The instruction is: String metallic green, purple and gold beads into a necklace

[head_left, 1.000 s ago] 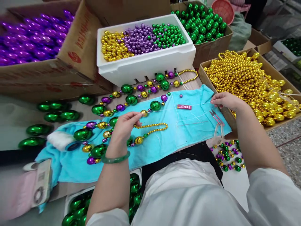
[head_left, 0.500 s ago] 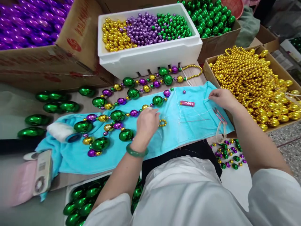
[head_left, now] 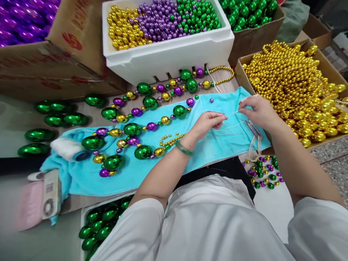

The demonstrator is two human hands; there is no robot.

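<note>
My left hand (head_left: 208, 124), with a green bangle at its wrist, is pinched on thin white thread (head_left: 232, 114) above the turquoise towel (head_left: 201, 156). The thread runs to my right hand (head_left: 253, 109), whose thumb and fingers are closed on it too. Below them lies a long thin needle (head_left: 228, 134). Close to my right wrist rest small thread snips (head_left: 252, 127) with a pale loop. Left of my hands, a strand of large green, purple and gold beads (head_left: 132, 129) lies folded on the towel. Short gold bead chain (head_left: 174, 139) sits beside my left wrist.
A white foam box (head_left: 168, 49) of small beads stands behind, with a finished-looking strand before it. A carton of gold bead chains (head_left: 288, 87) is at right. Purple beads fill a carton (head_left: 73, 40) at left. A thread spool (head_left: 71, 148) and loose green beads (head_left: 40, 135) lie left.
My left hand has moved right and up from the bead strand to the thread near my right hand. The pink packet is now hidden behind it. More gold chain shows.
</note>
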